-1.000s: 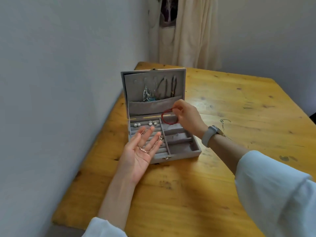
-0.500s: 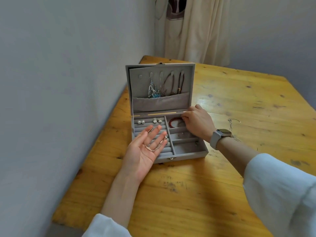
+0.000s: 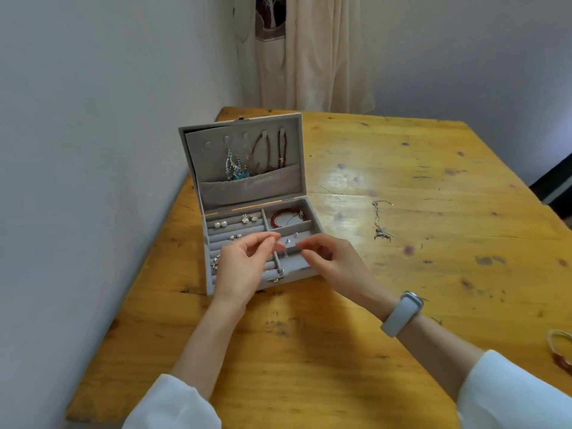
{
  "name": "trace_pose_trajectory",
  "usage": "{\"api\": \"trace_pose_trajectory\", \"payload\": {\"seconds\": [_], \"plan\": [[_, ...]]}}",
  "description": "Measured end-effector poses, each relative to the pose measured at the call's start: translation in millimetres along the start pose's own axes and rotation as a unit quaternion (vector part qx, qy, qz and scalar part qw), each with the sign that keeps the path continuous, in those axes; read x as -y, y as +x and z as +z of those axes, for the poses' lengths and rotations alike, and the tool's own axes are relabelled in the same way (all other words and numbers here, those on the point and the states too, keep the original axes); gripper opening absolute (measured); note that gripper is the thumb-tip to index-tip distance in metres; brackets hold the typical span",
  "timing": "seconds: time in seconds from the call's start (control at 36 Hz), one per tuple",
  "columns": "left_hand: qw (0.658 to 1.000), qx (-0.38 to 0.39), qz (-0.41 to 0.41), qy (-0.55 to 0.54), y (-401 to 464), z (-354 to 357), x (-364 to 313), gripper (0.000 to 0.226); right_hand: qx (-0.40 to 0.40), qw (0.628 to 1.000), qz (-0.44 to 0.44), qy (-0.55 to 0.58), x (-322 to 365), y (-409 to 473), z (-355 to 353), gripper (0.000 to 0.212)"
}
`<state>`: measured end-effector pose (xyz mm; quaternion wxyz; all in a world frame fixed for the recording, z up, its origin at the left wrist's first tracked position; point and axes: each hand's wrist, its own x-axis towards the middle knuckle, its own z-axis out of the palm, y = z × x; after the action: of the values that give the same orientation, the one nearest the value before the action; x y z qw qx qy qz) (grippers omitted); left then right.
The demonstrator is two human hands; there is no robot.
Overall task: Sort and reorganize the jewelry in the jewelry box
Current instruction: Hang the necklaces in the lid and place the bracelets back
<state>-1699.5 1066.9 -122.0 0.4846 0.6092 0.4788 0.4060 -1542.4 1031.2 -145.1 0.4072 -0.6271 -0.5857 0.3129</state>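
Above the front of the open jewelry box (image 3: 213, 267), a thin chain (image 3: 280, 243) — barely visible — is pinched by the left hand (image 3: 244, 267) and the right hand (image 3: 328, 261), and could be snagged, tangled or dropped among the compartments — a loose necklace (image 3: 379, 222) is left on the table (image 3: 433, 181).

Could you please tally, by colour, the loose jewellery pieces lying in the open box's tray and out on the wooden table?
Red: 1, the red beaded bracelet in the tray's rear right compartment.
White: 2, the round white pearl studs.
Silver: 3 at least, the silver earring pair and the silver chain necklace on the table.
Total: 6.
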Motion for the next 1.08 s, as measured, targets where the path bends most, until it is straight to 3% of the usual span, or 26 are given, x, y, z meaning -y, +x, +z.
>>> {"api": "trace_pose_trajectory", "payload": {"seconds": [0.11,0.28,0.44,0.64,0.81,1.08], "plan": [[0.999,0.008,0.010,0.051,2.5,6.3,-9.3,0.014,-0.029,0.999,0.004,0.025,-0.7,-7.9,-10.8,0.017],[0.999,0.044,-0.012,0.028,1.5,16.7,-28.4,0.013,-0.009,0.999,-0.001,0.041,-1.7,-17.6,-18.7,0.028],[0.998,0.067,-0.019,0.007,-4.0,28.7,-37.4,0.016,-0.016,0.996,-0.001,0.085,2.1,-24.2,-20.4,0.004],[0.998,0.056,-0.035,0.026,-10.8,32.9,-31.8,0.019,-0.006,0.982,0.044,0.186,-7.8,-38.1,-32.5,0.015],[0.990,0.084,-0.023,0.107,-24.7,36.4,-13.5,0.015,-0.043,0.981,0.087,0.170,-21.9,-48.9,-49.3,0.012],[0.980,0.118,-0.019,0.162,-35.3,42.9,4.1,0.012,-0.033,0.990,0.114,0.074,-35.4,-50.9,-60.0,0.007]]}}
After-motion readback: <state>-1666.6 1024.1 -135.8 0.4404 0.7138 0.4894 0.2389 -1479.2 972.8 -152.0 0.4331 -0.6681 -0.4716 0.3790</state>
